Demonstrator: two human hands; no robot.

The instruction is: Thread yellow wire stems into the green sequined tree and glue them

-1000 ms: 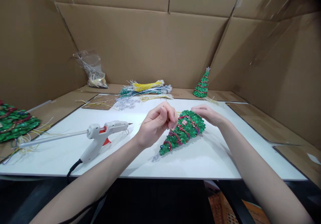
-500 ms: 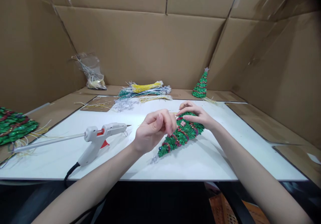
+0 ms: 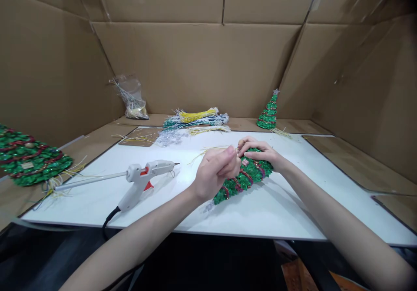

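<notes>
A green beaded Christmas tree (image 3: 250, 177) with red garlands and a small pink ornament lies on its side on the white table, its clear tip towards the lower left. Across its upper side rests my right hand (image 3: 260, 153), fingers curled over the beads and gripping it. My left hand (image 3: 217, 170) is closed in a pinch just above the tree, its fingertips meeting those of the right hand. What it pinches is hidden. Thin yellow wires (image 3: 197, 155) stick out behind the left hand.
A white glue gun (image 3: 140, 180) with its stick and black cord lies on the left. Other beaded trees stand at far left (image 3: 35, 158) and back right (image 3: 269, 112). Wire bundles (image 3: 197, 117), clear beads (image 3: 171, 137) and a plastic bag (image 3: 132, 97) sit towards the cardboard back wall (image 3: 195, 69).
My left hand has moved right, towards my right hand, and its fingertips now meet the right fingers. The whole view has shifted, so everything appears further right. The tree stays lying down.
</notes>
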